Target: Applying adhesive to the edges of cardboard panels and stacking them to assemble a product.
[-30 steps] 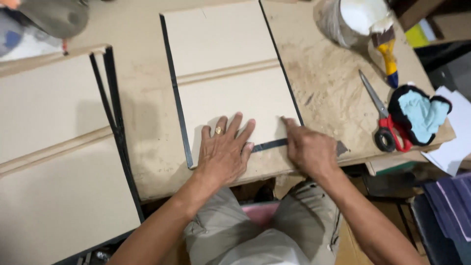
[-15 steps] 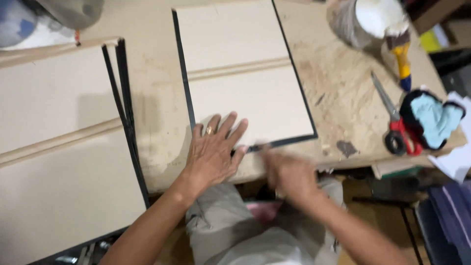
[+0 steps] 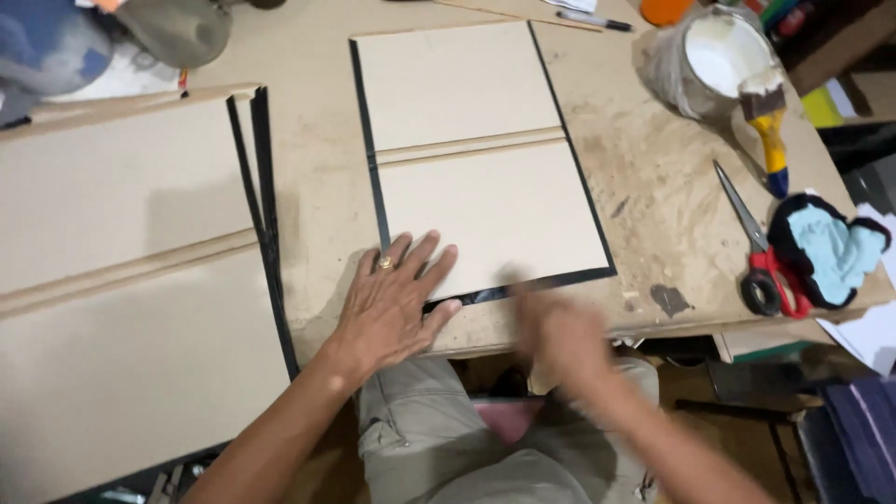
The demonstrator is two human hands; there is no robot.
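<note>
A beige board (image 3: 476, 168) edged with black tape (image 3: 523, 287) lies flat on the worktable (image 3: 653, 196). My left hand (image 3: 392, 303), a ring on one finger, presses flat with fingers spread on the board's near left corner, over the end of the black strip. My right hand (image 3: 560, 338) is blurred by motion just below the board's near edge, off the table's front; it seems to hold nothing, but the blur hides its fingers.
A larger beige panel (image 3: 121, 308) with black strips (image 3: 261, 205) lies at the left. At the right sit a bucket of white glue (image 3: 719, 56), a yellow-handled brush (image 3: 770, 126), red-handled scissors (image 3: 761, 252) and a black-and-blue cloth (image 3: 831, 247).
My right hand slid left along the black strip and came off the board toward me. My left hand stayed pressed on the near left corner. The camera view shifted a little.
</note>
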